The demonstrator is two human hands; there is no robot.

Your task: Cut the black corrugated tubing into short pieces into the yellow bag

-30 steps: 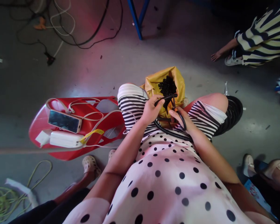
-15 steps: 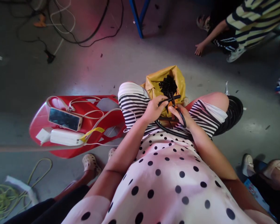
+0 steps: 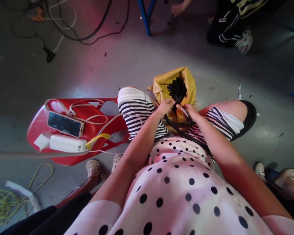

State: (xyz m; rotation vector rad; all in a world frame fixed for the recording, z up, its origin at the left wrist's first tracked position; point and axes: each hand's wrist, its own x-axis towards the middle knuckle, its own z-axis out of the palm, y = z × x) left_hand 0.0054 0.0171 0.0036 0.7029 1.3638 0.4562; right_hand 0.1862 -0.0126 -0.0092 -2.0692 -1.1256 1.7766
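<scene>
- Black hose [image 3: 177, 125] lies in a loop on the person's lap, just below both hands, and its upper part goes up between them.
- The left hand [image 3: 165, 106] is closed, and its fingers pinch one end of the black hose.
- The right hand [image 3: 191, 111] is also closed around the black hose, just beside the left hand; whether it holds something more is too small to tell.
- A yellow bag [image 3: 161, 86] stands open on the floor between the knees, directly beyond the two hands.
- Small black pieces [image 3: 177, 88] fill the yellow bag, very near the fingertips.
- A red stool [image 3: 88, 112] is on the outer side of the left hand, well apart from it.
- A phone [image 3: 65, 124] and a white power bank [image 3: 68, 143] lie on the red stool, joined with pale cables.
- Another person [image 3: 225, 19] crouches on the floor far beyond the right hand.
- A yellow-green rope [image 3: 0, 205] lies on the floor far behind the left hand.
</scene>
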